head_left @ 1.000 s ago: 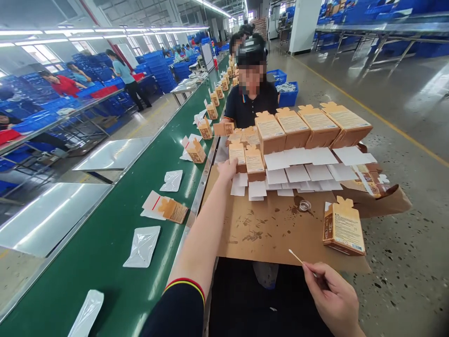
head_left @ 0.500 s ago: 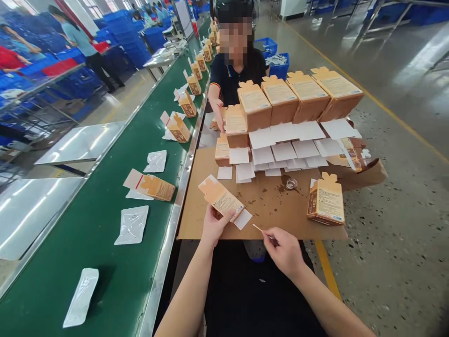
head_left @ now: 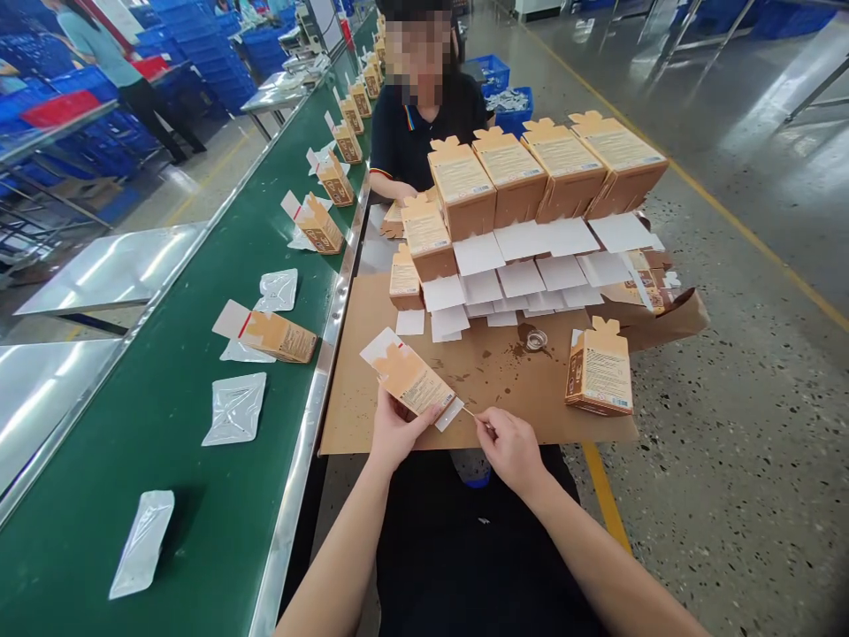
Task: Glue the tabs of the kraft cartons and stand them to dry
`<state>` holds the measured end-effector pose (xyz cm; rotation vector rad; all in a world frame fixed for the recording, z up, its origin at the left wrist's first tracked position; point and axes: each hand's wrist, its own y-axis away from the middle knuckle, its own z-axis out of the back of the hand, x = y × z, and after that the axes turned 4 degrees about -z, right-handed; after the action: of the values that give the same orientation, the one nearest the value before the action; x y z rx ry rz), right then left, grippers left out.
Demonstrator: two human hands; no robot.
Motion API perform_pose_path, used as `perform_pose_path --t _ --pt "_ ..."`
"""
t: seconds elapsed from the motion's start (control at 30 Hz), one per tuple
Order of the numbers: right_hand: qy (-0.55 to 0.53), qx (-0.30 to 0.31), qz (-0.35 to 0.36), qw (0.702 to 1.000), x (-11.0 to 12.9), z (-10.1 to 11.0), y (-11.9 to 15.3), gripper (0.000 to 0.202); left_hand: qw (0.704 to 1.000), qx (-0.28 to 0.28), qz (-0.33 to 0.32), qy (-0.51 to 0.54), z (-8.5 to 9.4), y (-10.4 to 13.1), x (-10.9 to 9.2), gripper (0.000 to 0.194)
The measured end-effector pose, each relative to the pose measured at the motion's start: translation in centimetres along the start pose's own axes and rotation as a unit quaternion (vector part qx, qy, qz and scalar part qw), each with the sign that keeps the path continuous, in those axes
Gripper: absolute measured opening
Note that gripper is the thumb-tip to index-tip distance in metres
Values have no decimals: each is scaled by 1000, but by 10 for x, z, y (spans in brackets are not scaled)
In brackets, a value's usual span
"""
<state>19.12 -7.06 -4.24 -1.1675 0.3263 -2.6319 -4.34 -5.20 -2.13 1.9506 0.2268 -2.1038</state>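
Note:
My left hand (head_left: pixel 398 426) is closed around an orange-and-brown printed carton (head_left: pixel 409 376), tilted, its scalloped flap pointing away to the left and a white flap showing at its near right end. A thin cotton swab (head_left: pixel 470 413) is pinched in my right hand (head_left: pixel 510 447), its tip at that white flap; whether it touches I cannot tell. Beyond the carton a small clear dish (head_left: pixel 537 340) sits among dark wet spots on the cardboard sheet (head_left: pixel 358 380). One more carton (head_left: pixel 598 370) stands upright to the right of my right hand.
Stacked cartons (head_left: pixel 464 190) with white flaps hanging out fill the table's far side, a co-worker (head_left: pixel 431 124) behind them. To the left runs a green conveyor belt (head_left: pixel 218 540) with a metal edge, carrying silvery pouches (head_left: pixel 235 407) and open cartons (head_left: pixel 282 336).
The swab in my right hand has moved left, up to the carton's white flap. The co-worker's arm has drawn back behind the stack. The whole view has shifted slightly.

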Motion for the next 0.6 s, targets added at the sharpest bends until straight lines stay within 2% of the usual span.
perform_pose_path --t 0.1,0.27,0.37,0.47,0.53,0.6 --pt "-70 -43 -39 996 -3 14 8 26 997 -8 -41 -72 -2 9 4 86" --pt "-97 -85 -79 988 -5 33 30 33 985 -21 -62 -158 -4 22 19 76" --pt "-106 -88 -95 986 -4 35 34 44 981 -30 -55 -183 -8 23 26 72" --pt "-119 -85 -97 984 -3 33 30 52 980 -27 -61 -186 -11 17 24 75" --pt "-130 -87 -96 983 -3 33 27 52 981 -53 -72 -172 -1 9 19 78" --pt "-140 -98 -96 981 -3 36 26 48 977 -127 -79 -154 29 0 12 79"
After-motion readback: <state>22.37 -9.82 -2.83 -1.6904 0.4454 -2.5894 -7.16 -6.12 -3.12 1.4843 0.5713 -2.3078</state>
